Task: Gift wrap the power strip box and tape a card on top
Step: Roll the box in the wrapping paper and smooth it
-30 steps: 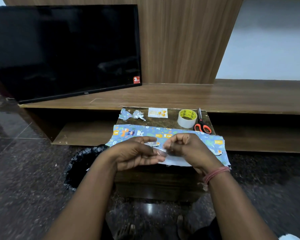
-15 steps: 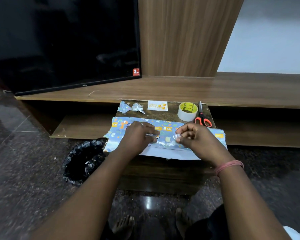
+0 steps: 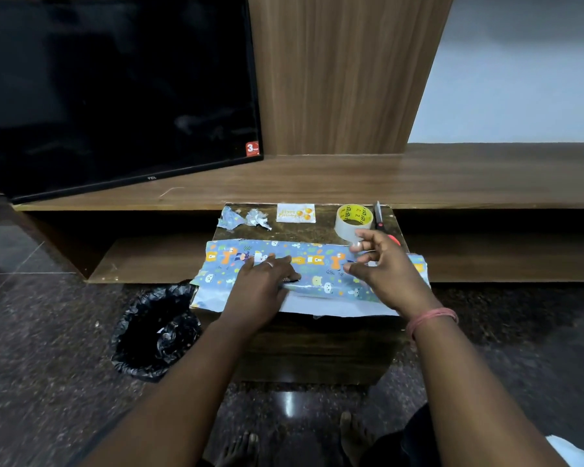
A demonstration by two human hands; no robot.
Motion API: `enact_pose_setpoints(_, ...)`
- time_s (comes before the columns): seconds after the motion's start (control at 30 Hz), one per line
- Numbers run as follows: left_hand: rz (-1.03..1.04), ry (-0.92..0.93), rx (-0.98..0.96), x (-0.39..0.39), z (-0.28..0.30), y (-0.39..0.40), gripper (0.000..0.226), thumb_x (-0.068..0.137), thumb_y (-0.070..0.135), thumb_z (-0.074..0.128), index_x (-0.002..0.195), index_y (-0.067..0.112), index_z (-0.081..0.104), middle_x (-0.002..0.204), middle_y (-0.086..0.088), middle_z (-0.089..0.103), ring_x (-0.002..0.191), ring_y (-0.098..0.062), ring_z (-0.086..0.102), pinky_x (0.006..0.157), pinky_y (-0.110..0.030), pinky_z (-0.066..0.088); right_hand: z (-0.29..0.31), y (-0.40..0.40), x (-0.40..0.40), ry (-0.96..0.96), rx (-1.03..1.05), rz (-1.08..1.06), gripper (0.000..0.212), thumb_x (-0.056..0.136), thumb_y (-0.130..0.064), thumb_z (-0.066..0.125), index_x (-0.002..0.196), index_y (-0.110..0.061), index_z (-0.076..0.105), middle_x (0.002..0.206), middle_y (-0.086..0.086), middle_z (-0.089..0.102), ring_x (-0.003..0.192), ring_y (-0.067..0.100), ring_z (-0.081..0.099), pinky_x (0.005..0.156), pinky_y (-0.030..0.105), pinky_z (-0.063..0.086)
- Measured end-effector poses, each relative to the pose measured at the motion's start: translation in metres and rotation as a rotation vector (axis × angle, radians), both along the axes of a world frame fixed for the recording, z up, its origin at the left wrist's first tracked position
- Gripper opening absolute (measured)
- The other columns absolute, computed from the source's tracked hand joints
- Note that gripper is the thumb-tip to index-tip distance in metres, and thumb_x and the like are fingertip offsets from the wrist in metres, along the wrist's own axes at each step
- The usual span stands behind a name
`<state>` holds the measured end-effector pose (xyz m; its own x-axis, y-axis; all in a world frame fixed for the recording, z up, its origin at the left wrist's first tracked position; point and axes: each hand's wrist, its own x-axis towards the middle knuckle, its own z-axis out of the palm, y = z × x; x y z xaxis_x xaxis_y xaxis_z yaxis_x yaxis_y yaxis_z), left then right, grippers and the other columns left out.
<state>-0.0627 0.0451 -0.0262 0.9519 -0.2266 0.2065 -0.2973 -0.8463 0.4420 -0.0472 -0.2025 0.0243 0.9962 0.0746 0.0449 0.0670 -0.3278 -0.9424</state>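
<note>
The TV [image 3: 115, 89] reads "TCL"; on the desk [image 3: 317, 230] the box is hidden under paper [image 3: 317, 264], left hand [image 3: 260, 288] pressing flat, right hand [image 3: 381, 264] fingers loosely curled, grasp unclear, card [image 3: 295, 213] writing unreadable at 12 o'clock.

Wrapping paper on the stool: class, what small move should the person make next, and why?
Probably the right hand should take the tape roll just beyond its fingers. The left hand presses the wrapping paper flat, and no tape is visible on the fold.
</note>
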Motion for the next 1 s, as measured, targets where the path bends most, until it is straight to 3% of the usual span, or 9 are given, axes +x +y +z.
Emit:
enact_pose_setpoints(0.17,0.029,-0.204,0.112,-0.007,-0.012,-0.005,0.041,0.076,0.003,0.08,0.113,0.02,0.074,0.131,-0.005,0.069,0.122,-0.027,0.066,0.107,-0.059,0.045,-0.01,0.002,0.005,-0.103,-0.125,-0.034,0.096,0.084,-0.003,0.077,0.157,-0.027,0.02,0.137,-0.003,0.037,0.111,0.013,0.048,0.098,0.04,0.053)
enact_pose_setpoints(0.27,0.029,-0.315,0.169,-0.008,-0.015,-0.01,0.044,0.063,0.001,0.088,0.101,0.019,0.077,0.122,-0.008,0.074,0.107,-0.025,0.073,0.093,-0.057,0.055,-0.02,0.013,-0.002,-0.18,-0.402,0.151,0.121,0.079,-0.013,0.082,0.16,-0.026,-0.008,0.155,-0.008,0.014,0.142,0.018,0.026,0.117,0.035,0.032)
enact_pose_setpoints(0.37,0.061,-0.376,0.15,-0.008,-0.017,-0.013,0.038,0.067,0.004,0.087,0.1,0.02,0.078,0.119,-0.007,0.075,0.102,-0.023,0.075,0.088,-0.053,0.058,-0.025,0.033,-0.005,-0.311,-0.673,0.229,0.127,0.074,-0.018,0.085,0.159,-0.015,-0.009,0.164,0.0,0.008,0.146,0.026,0.022,0.116,0.038,0.03)
enact_pose_setpoints(0.5,0.022,-0.318,0.098,-0.01,-0.017,-0.008,0.038,0.075,0.014,0.068,0.111,0.023,0.077,0.128,-0.007,0.071,0.113,-0.026,0.071,0.095,-0.048,0.053,-0.032,0.055,-0.007,-0.444,-0.829,0.205,0.102,0.08,0.004,0.061,0.16,-0.006,-0.001,0.161,0.015,0.019,0.126,0.035,0.045,0.092,0.042,0.049)
enact_pose_setpoints(0.6,0.214,-0.07,0.076,-0.016,-0.003,-0.002,0.065,0.078,0.046,0.081,0.139,0.04,0.058,0.16,0.001,0.04,0.151,-0.03,0.03,0.114,-0.052,0.025,-0.038,0.056,-0.001,-0.459,-0.824,0.185,0.097,0.079,0.009,0.053,0.16,-0.005,0.002,0.159,0.016,0.022,0.119,0.037,0.052,0.085,0.044,0.051)
enact_pose_setpoints(0.67,0.527,0.033,-0.112,-0.018,0.017,0.006,0.088,0.071,0.074,0.074,0.148,0.044,0.044,0.167,0.002,0.024,0.155,-0.028,0.011,0.118,-0.054,0.014,-0.041,0.053,0.004,-0.452,-0.788,0.192,0.097,0.079,0.009,0.053,0.16,-0.008,0.002,0.161,0.012,0.016,0.132,0.037,0.044,0.097,0.045,0.049)
enact_pose_setpoints(0.77,0.919,0.124,-0.599,-0.011,0.033,0.037,0.085,0.077,0.077,0.066,0.144,0.027,0.051,0.151,-0.012,0.048,0.14,-0.036,0.04,0.114,-0.053,0.032,-0.042,0.05,0.005,-0.446,-0.759,0.197,0.1,0.078,0.008,0.054,0.16,-0.011,0.0,0.162,0.007,0.01,0.14,0.037,0.035,0.099,0.046,0.048)
enact_pose_setpoints(0.9,0.849,0.471,-1.2,-0.006,0.031,0.07,0.032,0.085,0.033,0.081,0.101,0.007,0.07,0.086,-0.013,0.07,0.058,-0.021,0.066,0.054,-0.026,0.052,-0.035,0.048,0.001,-0.389,-0.758,0.149,0.103,0.084,0.001,0.06,0.161,-0.016,-0.006,0.162,0.002,0.005,0.132,0.032,0.042,0.087,0.039,0.052)
enact_pose_setpoints(1.0,0.746,0.655,-1.386,0.0,0.034,0.078,0.021,0.094,0.021,0.072,0.105,0.004,0.068,0.071,-0.01,0.067,0.045,-0.011,0.06,0.043,-0.021,0.054,-0.033,0.048,0.001,-0.366,-0.76,0.153,0.103,0.085,-0.001,0.062,0.161,-0.016,-0.006,0.162,0.002,0.005,0.133,0.032,0.043,0.086,0.036,0.052)
